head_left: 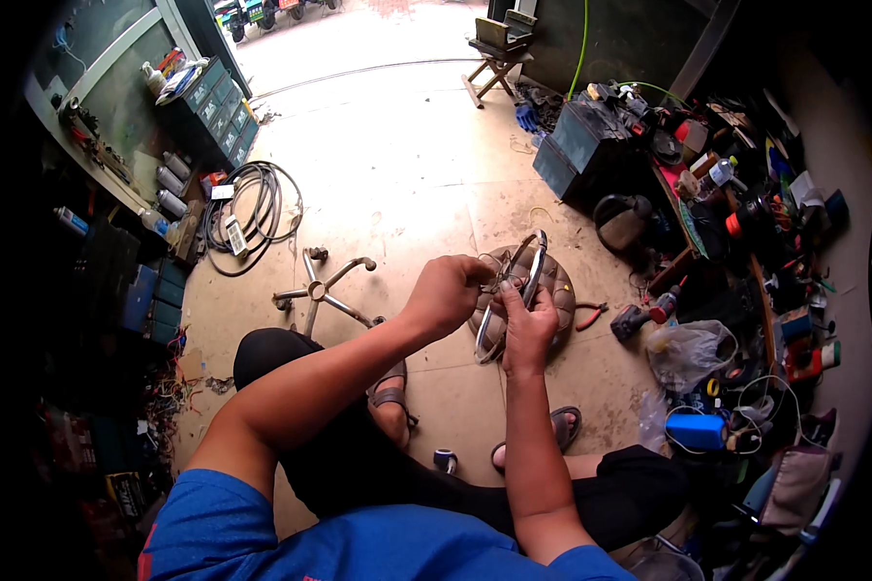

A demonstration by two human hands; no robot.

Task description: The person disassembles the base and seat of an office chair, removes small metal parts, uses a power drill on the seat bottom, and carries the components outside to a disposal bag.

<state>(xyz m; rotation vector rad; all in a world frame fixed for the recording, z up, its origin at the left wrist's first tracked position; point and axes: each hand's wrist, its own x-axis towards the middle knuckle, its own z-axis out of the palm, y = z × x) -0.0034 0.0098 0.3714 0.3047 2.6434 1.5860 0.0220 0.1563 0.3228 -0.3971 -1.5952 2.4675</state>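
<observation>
Above tiled floor (417, 208) and tufted cushion (559, 272), your left hand (450, 295) apparently pinches thin wires (500, 277) while your right hand (533, 327) clamps the silvery hoop (537, 263), whose springback could tug them loose.

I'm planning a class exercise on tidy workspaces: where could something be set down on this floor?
Largest free patch: the floor between the black coil and the chair. A smaller one lies between the coil, wheeled base and loose wires. Crowded: the right side, around the drill and plastic bag.
</observation>
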